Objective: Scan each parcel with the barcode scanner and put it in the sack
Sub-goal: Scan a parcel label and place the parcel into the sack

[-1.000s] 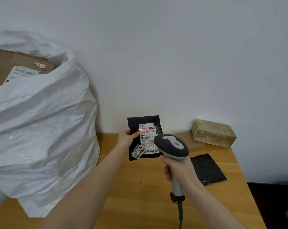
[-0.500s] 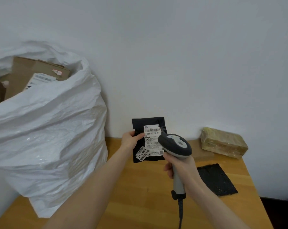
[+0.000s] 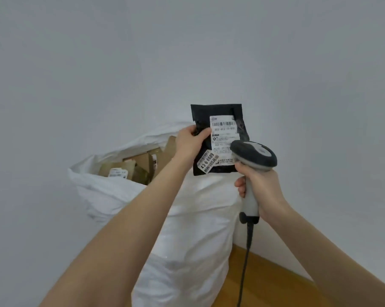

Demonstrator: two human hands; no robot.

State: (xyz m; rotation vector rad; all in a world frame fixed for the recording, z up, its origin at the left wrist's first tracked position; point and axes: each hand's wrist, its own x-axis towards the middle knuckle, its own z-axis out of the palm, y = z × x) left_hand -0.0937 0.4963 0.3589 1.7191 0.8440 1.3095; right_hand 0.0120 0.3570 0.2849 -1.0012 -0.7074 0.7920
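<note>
1. Parcel [image 3: 201,115]: a flat black mailer, pinched at its left edge by the left hand [image 3: 190,144], with the thumb laid on the front. It is held upright in the air above the sack [image 3: 187,218], long axis vertical, labelled face turned to the camera.
2. White label [image 3: 223,134]: a barcode is printed at the top; "802 602" is read beneath, the rest is blurred.
3. Slanted sticker [image 3: 207,161]: "43-6-6609" is read.
4. Barcode scanner [image 3: 253,156]: the handle is gripped by the right hand [image 3: 256,185], fingers curled round it. The head is uppermost and overlaps the parcel's lower right corner; the cable [image 3: 244,262] is hung downward.
5. Sack: white and open-mouthed; cardboard boxes [image 3: 143,165] are seen inside. The wooden counter [image 3: 264,284] is seen at its lower right.
</note>
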